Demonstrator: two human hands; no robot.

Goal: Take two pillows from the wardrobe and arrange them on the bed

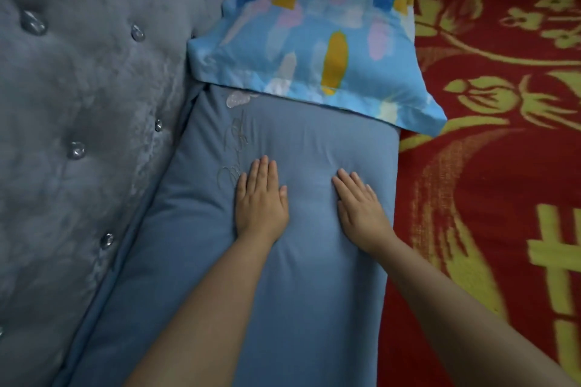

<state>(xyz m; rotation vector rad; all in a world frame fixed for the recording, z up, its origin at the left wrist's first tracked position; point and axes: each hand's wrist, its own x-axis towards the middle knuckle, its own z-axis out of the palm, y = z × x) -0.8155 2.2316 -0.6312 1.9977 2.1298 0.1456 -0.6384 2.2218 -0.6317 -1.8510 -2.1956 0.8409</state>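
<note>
A plain blue pillow [308, 141] with faint embroidery lies lengthwise on the bed along the headboard. My left hand [261, 201] and my right hand [361, 207] both rest flat on its top, palms down, fingers together and stretched out, holding nothing. Beyond it lies a second pillow [317, 34] in a light blue cover with yellow, purple and white brush strokes. Its near edge overlaps the far end of the blue pillow.
A grey tufted headboard [81, 97] with glassy buttons fills the left side. The bed is covered by a red blanket [490, 166] with a yellow floral pattern, stretching to the right of both pillows.
</note>
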